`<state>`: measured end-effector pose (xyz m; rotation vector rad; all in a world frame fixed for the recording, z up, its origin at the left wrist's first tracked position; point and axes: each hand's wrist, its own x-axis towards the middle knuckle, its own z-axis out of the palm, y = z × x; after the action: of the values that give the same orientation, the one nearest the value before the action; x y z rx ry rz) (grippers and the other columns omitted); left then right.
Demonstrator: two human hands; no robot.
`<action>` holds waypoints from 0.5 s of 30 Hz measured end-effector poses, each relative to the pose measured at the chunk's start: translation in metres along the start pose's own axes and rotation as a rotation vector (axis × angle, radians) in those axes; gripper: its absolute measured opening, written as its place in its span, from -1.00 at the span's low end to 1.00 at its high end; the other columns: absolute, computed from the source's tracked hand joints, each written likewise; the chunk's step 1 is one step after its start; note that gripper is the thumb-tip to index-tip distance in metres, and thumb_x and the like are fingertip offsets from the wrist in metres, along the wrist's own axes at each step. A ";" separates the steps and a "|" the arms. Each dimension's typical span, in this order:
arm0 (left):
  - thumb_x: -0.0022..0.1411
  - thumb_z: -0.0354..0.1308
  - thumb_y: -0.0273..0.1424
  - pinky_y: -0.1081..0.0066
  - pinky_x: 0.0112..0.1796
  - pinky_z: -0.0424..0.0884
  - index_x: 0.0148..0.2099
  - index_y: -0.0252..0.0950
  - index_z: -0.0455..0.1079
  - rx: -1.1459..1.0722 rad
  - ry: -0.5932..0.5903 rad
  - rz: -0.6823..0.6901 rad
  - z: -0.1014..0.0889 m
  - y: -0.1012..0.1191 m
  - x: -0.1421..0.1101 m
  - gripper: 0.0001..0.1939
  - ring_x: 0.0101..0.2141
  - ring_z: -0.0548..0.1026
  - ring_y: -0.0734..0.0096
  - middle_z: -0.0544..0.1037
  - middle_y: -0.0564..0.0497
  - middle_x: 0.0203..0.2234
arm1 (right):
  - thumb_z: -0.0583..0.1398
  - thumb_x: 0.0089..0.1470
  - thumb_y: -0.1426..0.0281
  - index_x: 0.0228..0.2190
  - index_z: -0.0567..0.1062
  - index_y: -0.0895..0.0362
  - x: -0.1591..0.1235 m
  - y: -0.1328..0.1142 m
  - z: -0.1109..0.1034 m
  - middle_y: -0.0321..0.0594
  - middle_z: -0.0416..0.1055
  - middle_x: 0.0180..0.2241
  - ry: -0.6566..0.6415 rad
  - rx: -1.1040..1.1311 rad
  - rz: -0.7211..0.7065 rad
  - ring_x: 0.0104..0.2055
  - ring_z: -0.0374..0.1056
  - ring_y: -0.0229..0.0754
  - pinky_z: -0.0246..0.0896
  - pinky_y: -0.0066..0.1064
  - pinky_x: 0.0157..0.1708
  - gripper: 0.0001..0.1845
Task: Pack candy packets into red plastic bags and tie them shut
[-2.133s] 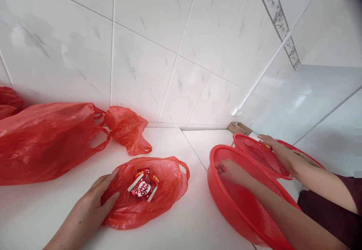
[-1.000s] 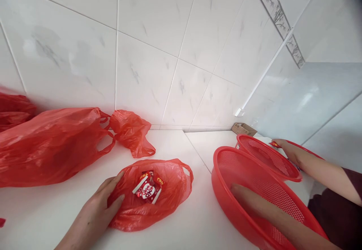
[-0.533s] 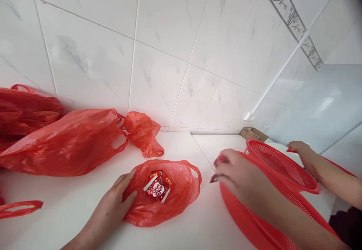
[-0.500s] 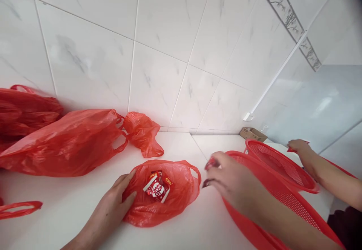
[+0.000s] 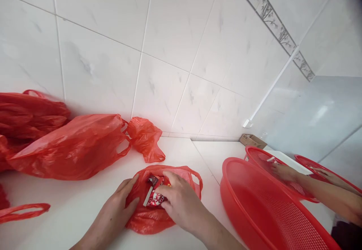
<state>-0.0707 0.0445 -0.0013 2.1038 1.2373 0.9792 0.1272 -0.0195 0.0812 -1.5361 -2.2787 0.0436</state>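
Observation:
My left hand (image 5: 120, 204) grips the left rim of an open red plastic bag (image 5: 149, 225) lying on the white table. Inside it are a red-and-white printed snack packet (image 5: 154, 199) and a small dark-wrapped piece (image 5: 153, 179). My right hand (image 5: 178, 199) reaches into the bag from the right, fingers apart and curved over the packets. Its fingers and palm cover part of the contents. Close to these fingertips is a narrow red wrapper (image 5: 160, 183).
Filled red bags (image 5: 73, 148) and a small crumpled one (image 5: 145, 138) lie along the tiled wall. A large red basket (image 5: 226, 186) stands at right. Beyond it, other people's arms (image 5: 325, 191) reach into more baskets. A cardboard box (image 5: 251, 140) sits at the back.
My right hand has moved left from above the large basket into the bag, bringing small wrapped pieces. A dark piece now lies on the packets. A neighbour's hand has lowered into a basket.

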 end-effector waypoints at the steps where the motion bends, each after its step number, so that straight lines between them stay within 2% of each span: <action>1: 0.19 -0.04 -0.44 0.44 -0.08 0.43 0.22 -0.12 0.15 -0.002 -0.001 -0.003 0.000 0.000 0.000 -0.47 -0.03 0.47 0.30 0.41 0.01 0.04 | 0.16 -0.05 0.59 -0.20 0.48 -0.04 -0.002 0.002 -0.001 -0.26 0.21 0.07 0.022 0.003 0.026 0.04 0.23 -0.08 0.20 -0.23 0.02 -0.61; 3: 0.18 -0.03 -0.45 0.43 -0.08 0.43 0.22 -0.08 0.15 0.006 0.002 -0.002 0.001 0.000 0.000 -0.46 -0.03 0.47 0.30 0.40 0.02 0.05 | 0.14 -0.02 0.57 -0.08 0.42 -0.06 -0.007 0.008 -0.003 -0.22 0.10 0.17 0.115 -0.012 0.104 0.15 0.12 -0.02 0.13 -0.12 0.11 -0.54; 6: 0.17 -0.01 -0.43 0.40 -0.05 0.42 0.21 -0.10 0.17 0.033 0.019 0.004 0.001 -0.003 0.000 -0.47 -0.01 0.46 0.26 0.40 0.01 0.05 | 0.11 0.03 0.52 0.05 0.30 -0.04 -0.013 0.028 0.001 -0.13 -0.01 0.22 0.316 -0.066 0.193 0.23 0.01 0.04 0.10 -0.01 0.14 -0.48; 10: 0.19 0.01 -0.39 0.42 -0.05 0.43 0.22 -0.09 0.16 0.081 0.028 0.017 0.004 -0.009 0.000 -0.47 0.00 0.45 0.25 0.41 0.02 0.06 | 0.07 0.10 0.45 0.13 0.16 -0.02 -0.024 0.062 0.022 -0.09 -0.05 0.23 0.527 -0.022 0.276 0.26 -0.05 0.05 0.08 0.05 0.15 -0.45; 12: 0.19 0.02 -0.38 0.45 -0.06 0.43 0.25 -0.07 0.11 0.111 0.061 0.027 0.007 -0.016 0.000 -0.43 0.03 0.44 0.25 0.40 0.04 0.08 | 0.09 0.11 0.40 0.15 0.10 0.00 -0.029 0.079 0.037 -0.06 -0.04 0.23 0.582 0.089 0.327 0.26 -0.04 0.05 0.11 0.04 0.13 -0.43; 15: 0.19 0.03 -0.34 0.43 -0.05 0.44 0.29 -0.06 0.04 0.153 0.113 0.028 0.012 -0.029 0.000 -0.38 0.04 0.43 0.22 0.40 0.03 0.10 | 0.11 0.10 0.29 0.16 0.04 0.03 -0.032 0.100 0.057 0.00 0.07 0.18 0.615 0.422 0.513 0.17 0.14 0.01 0.29 -0.11 0.01 -0.38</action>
<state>-0.0765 0.0572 -0.0294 2.2136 1.3818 1.0581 0.2065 0.0025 -0.0050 -1.5769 -1.2777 0.1562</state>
